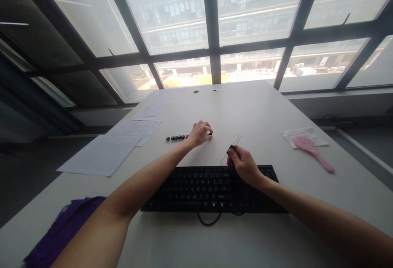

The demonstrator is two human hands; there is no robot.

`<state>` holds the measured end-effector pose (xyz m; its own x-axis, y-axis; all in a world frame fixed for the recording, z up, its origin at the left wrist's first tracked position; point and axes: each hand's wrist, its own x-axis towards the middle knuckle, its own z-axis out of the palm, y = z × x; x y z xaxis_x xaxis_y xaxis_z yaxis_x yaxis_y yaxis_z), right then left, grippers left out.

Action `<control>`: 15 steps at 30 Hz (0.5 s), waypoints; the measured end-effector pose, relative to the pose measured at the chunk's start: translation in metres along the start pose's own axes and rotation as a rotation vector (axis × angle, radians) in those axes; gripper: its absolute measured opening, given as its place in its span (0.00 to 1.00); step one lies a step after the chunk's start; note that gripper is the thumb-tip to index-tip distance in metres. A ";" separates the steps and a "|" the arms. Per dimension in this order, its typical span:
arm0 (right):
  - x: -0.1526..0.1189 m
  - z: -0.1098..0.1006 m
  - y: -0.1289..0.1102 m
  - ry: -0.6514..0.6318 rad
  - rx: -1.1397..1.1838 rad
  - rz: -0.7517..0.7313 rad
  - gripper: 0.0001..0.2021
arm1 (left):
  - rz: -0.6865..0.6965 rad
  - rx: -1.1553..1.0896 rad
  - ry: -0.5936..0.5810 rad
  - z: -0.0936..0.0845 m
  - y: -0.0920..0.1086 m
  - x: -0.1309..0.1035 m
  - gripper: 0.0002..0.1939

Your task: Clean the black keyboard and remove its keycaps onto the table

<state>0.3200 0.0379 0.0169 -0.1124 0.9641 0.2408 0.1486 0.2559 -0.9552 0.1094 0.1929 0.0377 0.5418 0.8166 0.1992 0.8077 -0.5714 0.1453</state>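
A black keyboard lies across the white table in front of me, its cable looping out at the near side. Beyond it, a short row of small black keycaps stands on the tabletop. My left hand is at the right end of that row, thumb and fingers closed on a black keycap; part of the row is hidden behind this hand. Above the keyboard's upper right part, my right hand grips a keycap puller by its black handle, with thin wire loops sticking out at both ends.
Paper sheets lie along the table's left side. A purple cloth is at the near left, beside my left forearm. To the right, a pink hairbrush rests partly on a white tissue. Large windows rise behind the table.
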 end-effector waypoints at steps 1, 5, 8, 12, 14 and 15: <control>0.000 0.000 0.000 -0.002 -0.002 -0.001 0.16 | -0.005 -0.004 0.002 0.001 -0.001 0.000 0.04; 0.000 0.001 0.000 -0.003 -0.005 -0.002 0.17 | -0.022 -0.014 0.009 0.002 -0.003 0.000 0.05; 0.000 0.001 -0.001 -0.003 0.002 -0.001 0.16 | -0.036 -0.010 0.004 0.000 -0.004 0.001 0.06; 0.001 0.000 -0.002 -0.004 -0.002 -0.006 0.17 | -0.036 -0.004 -0.002 -0.002 -0.004 0.002 0.07; 0.001 0.000 -0.002 -0.003 -0.016 -0.011 0.17 | -0.038 0.001 -0.005 -0.003 -0.004 0.003 0.09; 0.001 0.000 -0.002 -0.004 -0.019 -0.012 0.17 | -0.041 0.004 -0.009 -0.003 -0.005 0.003 0.11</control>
<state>0.3196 0.0380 0.0188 -0.1180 0.9605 0.2520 0.1660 0.2692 -0.9487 0.1061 0.1977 0.0406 0.5100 0.8402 0.1842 0.8303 -0.5368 0.1495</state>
